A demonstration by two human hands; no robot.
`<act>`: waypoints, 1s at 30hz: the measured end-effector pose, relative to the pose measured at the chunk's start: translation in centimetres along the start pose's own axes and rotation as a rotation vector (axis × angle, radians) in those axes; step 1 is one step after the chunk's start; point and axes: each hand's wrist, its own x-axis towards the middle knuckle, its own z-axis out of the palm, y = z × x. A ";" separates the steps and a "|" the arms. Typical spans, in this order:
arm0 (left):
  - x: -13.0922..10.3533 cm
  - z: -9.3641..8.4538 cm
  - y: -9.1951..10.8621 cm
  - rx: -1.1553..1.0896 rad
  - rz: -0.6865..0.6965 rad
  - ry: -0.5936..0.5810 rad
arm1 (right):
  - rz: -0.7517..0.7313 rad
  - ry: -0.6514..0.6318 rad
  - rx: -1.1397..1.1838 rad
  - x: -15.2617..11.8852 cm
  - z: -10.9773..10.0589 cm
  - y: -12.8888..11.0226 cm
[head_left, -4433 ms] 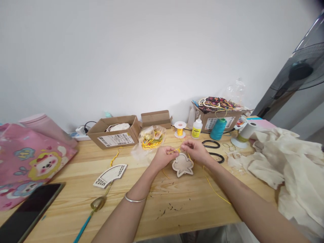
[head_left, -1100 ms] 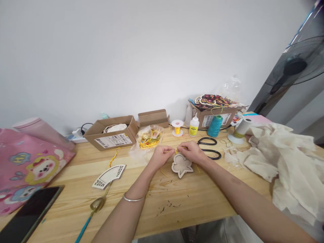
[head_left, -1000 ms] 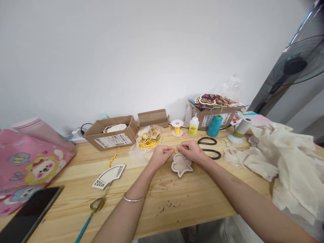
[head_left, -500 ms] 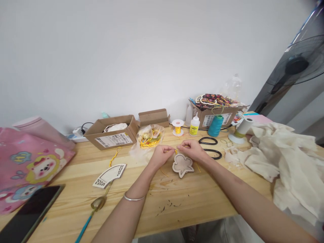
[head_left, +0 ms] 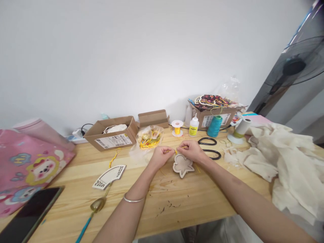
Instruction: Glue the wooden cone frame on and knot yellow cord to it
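Note:
Over the middle of the table, my left hand [head_left: 163, 156] pinches a yellow cord [head_left: 176, 152] between thumb and fingers. My right hand [head_left: 190, 150] pinches the same cord from the other side, its fingertips close to the left ones. Just below the fingertips is a flower-shaped wooden piece [head_left: 182, 165] with a raised pale rim, at the cord's lower end. Fingers hide most of the knot area. Black-handled scissors [head_left: 212, 154] lie right beside my right hand, their blades out of sight behind it.
Behind stand a plastic bag of yellow cords [head_left: 150, 138], a cord spool [head_left: 177, 129], a glue bottle [head_left: 193, 126], teal thread [head_left: 214, 126] and cardboard boxes [head_left: 113, 140]. Left lie a fan-shaped piece [head_left: 108, 176], a spoon [head_left: 98, 204] and a phone [head_left: 30, 214]. Cream cloth [head_left: 291, 162] covers the right.
Both hands keep their pinch on the yellow cord, with only slight finger movement. The view has shifted very slightly.

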 end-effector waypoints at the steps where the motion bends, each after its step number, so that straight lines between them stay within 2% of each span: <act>1: 0.0 0.0 0.0 -0.013 0.008 0.000 | -0.002 -0.003 -0.013 0.0 0.0 -0.1; 8: 0.1 0.2 0.1 -0.044 -0.075 -0.001 | -0.008 -0.012 -0.070 0.0 -0.1 0.0; 23: 0.1 0.3 0.0 -0.028 -0.055 0.024 | -0.034 -0.016 0.028 0.1 0.0 0.3; 30: 0.0 0.2 0.4 -0.021 -0.093 0.020 | -0.025 -0.031 0.029 0.4 0.0 0.7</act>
